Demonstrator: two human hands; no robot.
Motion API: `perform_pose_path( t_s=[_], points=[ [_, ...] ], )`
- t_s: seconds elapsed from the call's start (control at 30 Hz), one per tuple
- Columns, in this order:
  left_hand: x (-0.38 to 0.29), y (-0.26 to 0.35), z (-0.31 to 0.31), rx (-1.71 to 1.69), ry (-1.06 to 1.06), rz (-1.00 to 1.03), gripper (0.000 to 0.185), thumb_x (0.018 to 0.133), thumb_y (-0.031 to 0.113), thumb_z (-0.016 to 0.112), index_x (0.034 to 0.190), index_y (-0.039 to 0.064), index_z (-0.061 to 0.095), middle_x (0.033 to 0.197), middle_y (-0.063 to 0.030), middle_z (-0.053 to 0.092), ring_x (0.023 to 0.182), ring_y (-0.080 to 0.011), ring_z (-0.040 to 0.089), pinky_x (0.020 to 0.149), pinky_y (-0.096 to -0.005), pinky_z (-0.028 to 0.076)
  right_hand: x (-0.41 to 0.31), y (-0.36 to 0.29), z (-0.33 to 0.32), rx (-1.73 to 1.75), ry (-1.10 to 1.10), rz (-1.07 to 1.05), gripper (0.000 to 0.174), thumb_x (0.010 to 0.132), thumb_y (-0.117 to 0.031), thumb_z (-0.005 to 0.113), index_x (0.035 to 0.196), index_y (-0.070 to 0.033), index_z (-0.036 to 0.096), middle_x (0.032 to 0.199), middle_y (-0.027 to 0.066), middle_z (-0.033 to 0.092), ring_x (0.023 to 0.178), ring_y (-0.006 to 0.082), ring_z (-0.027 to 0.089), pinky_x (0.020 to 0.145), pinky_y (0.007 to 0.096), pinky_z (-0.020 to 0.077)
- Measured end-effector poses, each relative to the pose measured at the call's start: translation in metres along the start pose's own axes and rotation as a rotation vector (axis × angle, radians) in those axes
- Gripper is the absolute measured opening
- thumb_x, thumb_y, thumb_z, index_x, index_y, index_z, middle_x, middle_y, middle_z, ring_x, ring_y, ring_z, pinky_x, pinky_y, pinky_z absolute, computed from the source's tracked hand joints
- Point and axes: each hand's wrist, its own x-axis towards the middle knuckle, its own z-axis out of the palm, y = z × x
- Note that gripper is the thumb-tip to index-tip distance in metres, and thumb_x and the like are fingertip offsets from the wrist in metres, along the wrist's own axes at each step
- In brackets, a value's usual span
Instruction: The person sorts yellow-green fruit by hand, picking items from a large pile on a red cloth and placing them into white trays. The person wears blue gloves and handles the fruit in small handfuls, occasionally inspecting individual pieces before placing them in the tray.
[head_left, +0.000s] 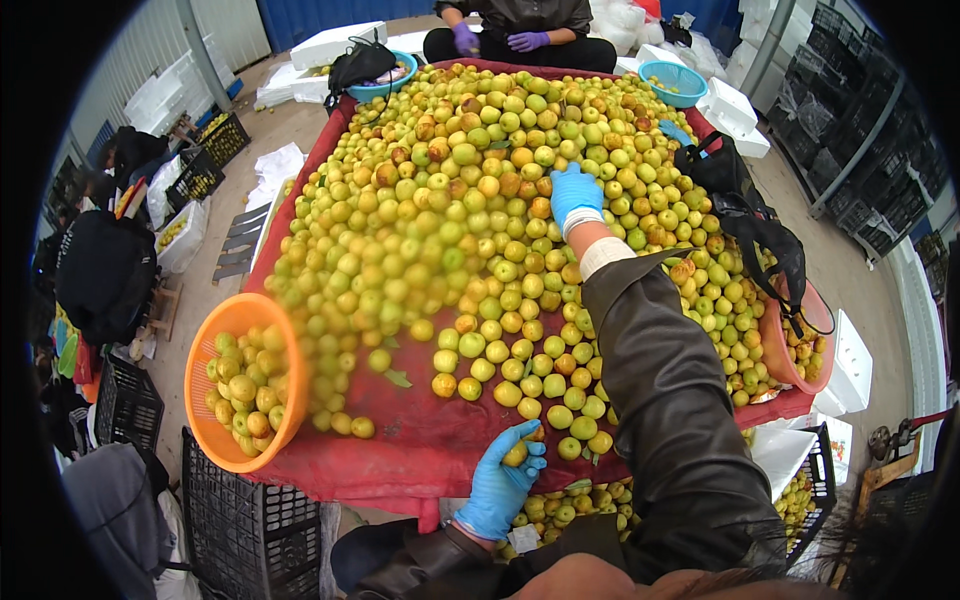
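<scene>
A large heap of small yellow-green, brown-blushed fruit, apparently jujubes, covers a table with a red cloth. My left hand, in a blue glove, is at the table's near edge with its fingers curled around at least one fruit. My right hand, also blue-gloved, reaches far across into the heap, its fingertips down among the fruit. Whether it grips one is hidden. More loose fruit lies spread between my hands. Below the near edge, beside my left hand, is another batch of fruit.
An orange plastic basket of fruit stands at the left corner, a pink one at the right. A black bag lies along the right edge. Opposite sits a person in purple gloves. Black crates stand at lower left.
</scene>
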Motion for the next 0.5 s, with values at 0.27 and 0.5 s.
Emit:
perform_pose_path(
  t_s=[0.27, 0.5],
  points=[
    [-0.012, -0.003, -0.002, 0.039, -0.062, 0.015, 0.041, 0.098, 0.031, 0.06, 0.129, 0.003, 0.061, 0.099, -0.0083, 0.066, 0.085, -0.0168, 0.063, 0.074, -0.0246, 0.05, 0.035, -0.023, -0.003, -0.096, -0.275, 0.198, 0.035, 0.096, -0.028, 0.061, 0.127, -0.014, 0.069, 0.147, 0.0146, 0.044, 0.12, 0.0337, 0.06, 0.085, 0.0424, 0.0567],
    [-0.025, -0.003, -0.003, -0.023, -0.086, 0.066, 0.039, 0.098, 0.028, 0.061, 0.13, 0.007, 0.061, 0.104, -0.0076, 0.066, 0.089, -0.0159, 0.064, 0.08, -0.0248, 0.051, 0.004, -0.002, 0.003, -0.035, -0.396, 0.169, 0.059, 0.087, -0.048, 0.072, 0.13, -0.01, 0.064, 0.149, 0.0241, 0.043, 0.125, 0.0343, 0.058, 0.1, 0.0421, 0.0517]
  ],
)
